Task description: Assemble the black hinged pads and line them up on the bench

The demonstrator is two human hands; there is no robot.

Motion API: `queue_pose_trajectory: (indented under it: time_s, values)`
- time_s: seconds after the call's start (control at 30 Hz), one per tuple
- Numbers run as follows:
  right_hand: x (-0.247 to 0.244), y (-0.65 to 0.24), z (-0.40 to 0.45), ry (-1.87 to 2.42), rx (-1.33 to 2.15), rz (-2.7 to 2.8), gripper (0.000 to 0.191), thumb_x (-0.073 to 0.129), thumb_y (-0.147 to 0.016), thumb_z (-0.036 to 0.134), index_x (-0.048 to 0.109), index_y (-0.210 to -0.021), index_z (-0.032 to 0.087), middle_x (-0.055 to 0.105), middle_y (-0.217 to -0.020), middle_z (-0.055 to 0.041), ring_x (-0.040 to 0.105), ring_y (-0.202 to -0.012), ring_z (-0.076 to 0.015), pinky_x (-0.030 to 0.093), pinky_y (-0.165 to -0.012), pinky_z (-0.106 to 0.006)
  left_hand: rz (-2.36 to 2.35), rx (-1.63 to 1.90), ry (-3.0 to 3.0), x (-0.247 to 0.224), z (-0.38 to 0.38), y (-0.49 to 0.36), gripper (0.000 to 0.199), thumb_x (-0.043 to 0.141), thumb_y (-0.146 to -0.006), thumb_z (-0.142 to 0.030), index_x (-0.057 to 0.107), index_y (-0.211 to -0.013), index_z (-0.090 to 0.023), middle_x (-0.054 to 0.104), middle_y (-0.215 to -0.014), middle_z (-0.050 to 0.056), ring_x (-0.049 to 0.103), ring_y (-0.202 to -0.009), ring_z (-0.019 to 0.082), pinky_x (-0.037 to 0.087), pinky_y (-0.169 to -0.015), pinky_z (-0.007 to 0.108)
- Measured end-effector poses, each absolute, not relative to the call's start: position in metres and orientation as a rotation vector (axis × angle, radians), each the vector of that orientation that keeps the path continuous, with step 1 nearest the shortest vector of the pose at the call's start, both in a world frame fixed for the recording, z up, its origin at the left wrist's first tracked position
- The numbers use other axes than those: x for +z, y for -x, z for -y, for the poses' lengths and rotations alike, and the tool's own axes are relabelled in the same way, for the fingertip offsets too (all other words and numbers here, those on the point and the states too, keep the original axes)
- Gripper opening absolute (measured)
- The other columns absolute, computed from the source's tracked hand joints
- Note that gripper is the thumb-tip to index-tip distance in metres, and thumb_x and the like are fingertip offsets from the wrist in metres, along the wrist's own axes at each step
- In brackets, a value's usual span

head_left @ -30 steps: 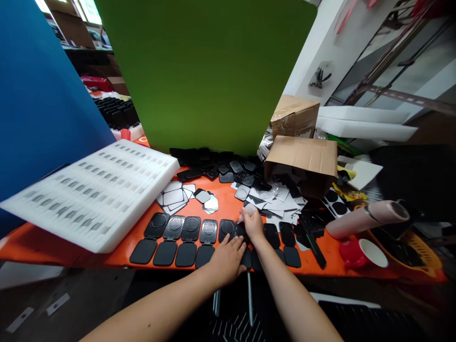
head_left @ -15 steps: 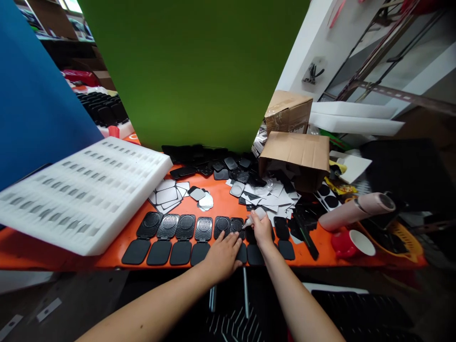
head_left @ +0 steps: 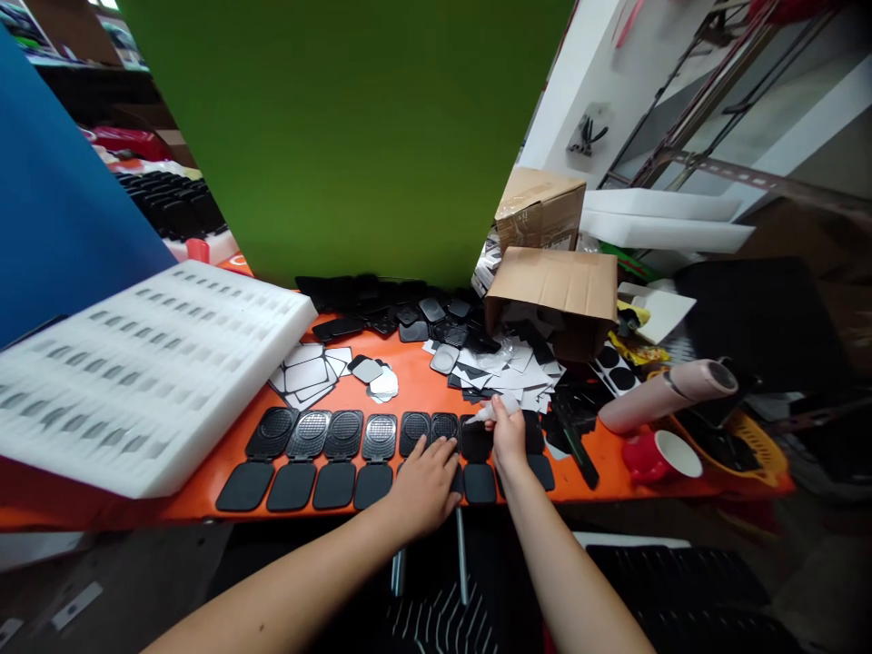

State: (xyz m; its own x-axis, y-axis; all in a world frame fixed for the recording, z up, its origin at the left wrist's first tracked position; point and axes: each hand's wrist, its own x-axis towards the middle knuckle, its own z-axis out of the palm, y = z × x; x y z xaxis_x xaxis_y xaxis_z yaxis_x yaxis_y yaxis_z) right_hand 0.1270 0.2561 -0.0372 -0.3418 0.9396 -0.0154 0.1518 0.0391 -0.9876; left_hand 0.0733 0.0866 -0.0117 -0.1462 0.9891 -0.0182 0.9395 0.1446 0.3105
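Black hinged cases (head_left: pixel 342 434) lie opened flat in a row along the front of the orange table. Their upper halves show round ridged patterns; the lower halves are smooth. My left hand (head_left: pixel 426 480) rests flat, fingers spread, over cases near the middle of the row, covering parts of them. In my right hand (head_left: pixel 510 436) is a small white squeeze bottle (head_left: pixel 491 411), tilted with its thin nozzle pointing left and down. The nozzle is over the upper half of a black case (head_left: pixel 475 440) just right of my left hand. Whether it touches the case I cannot tell.
A white foam tray (head_left: pixel 150 372) with slots stands at the left. White-backed cut sheets (head_left: pixel 310 374), silvery plates (head_left: pixel 382 383) and loose black parts (head_left: pixel 412 318) lie behind the row. At the right are a carton (head_left: pixel 555 282), a pink flask (head_left: pixel 671 395) and a red mug (head_left: pixel 658 457).
The squeeze bottle has moved right, from the ridged case beside my left fingers to the one right of it. The whole view has shifted slightly. My left hand stays flat on the cases.
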Motion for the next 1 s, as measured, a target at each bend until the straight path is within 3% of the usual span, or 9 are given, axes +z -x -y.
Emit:
queue_pose_trajectory:
  time_s: [0.33, 0.67, 1.0]
  values:
    - [-0.037, -0.120, -0.263, 1.113, 1.323, 1.683, 0.035, 0.050, -0.071, 0.050, 0.052, -0.082, 0.017, 0.066, -0.073, -0.0057, 0.056, -0.052, -0.0156, 0.042, -0.049, -0.026, -2.018, 0.224, -2.024, -0.013, -0.123, -0.094, 0.062, 0.055, -0.072, -0.040, 0.037, -0.126, -0.015, 0.037, -0.133, 0.012, 0.035, -0.119, 0.027, 0.017, -0.101, 0.044]
    - [-0.038, -0.116, -0.267, 1.113, 1.258, 1.789, 0.030, 0.054, -0.068, 0.047, 0.055, -0.081, 0.019, 0.065, -0.068, -0.0032, 0.059, -0.062, -0.0191, 0.043, -0.058, -0.028, -2.037, 0.219, -2.020, -0.016, -0.123, -0.094, 0.064, 0.057, -0.071, -0.039, 0.036, -0.126, -0.015, 0.037, -0.133, 0.012, 0.036, -0.118, 0.026, 0.020, -0.100, 0.042]
    - [-0.040, -0.147, -0.282, 1.181, 1.328, 1.628, 0.045, 0.047, -0.071, 0.055, 0.054, -0.086, 0.013, 0.066, -0.072, -0.0076, 0.052, -0.044, -0.0129, 0.038, -0.040, -0.023, -2.039, 0.212, -2.017, -0.020, -0.124, -0.095, 0.065, 0.057, -0.071, -0.039, 0.034, -0.127, -0.015, 0.034, -0.135, 0.012, 0.034, -0.120, 0.025, 0.020, -0.100, 0.043]
